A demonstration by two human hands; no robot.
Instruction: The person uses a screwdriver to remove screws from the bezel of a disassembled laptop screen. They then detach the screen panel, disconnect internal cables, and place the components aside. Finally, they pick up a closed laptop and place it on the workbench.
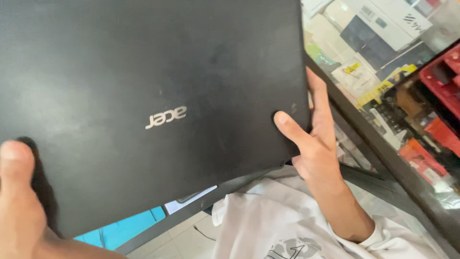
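Observation:
A closed black laptop (143, 96) with a silver logo on its dusty lid fills most of the view, held up and tilted in front of me. My left hand (19, 206) grips its lower left corner with the thumb pressed on the lid. My right hand (314, 139) holds the right edge, thumb on the lid near the corner and fingers wrapped behind. My white sleeve and printed white shirt (268, 220) show below the laptop.
A glass display counter (383, 158) with a dark frame runs along the right, holding several boxes and packets, with red items (443, 81) at the far right. Below the laptop are a pale tiled floor (182, 240) and a blue object (129, 228).

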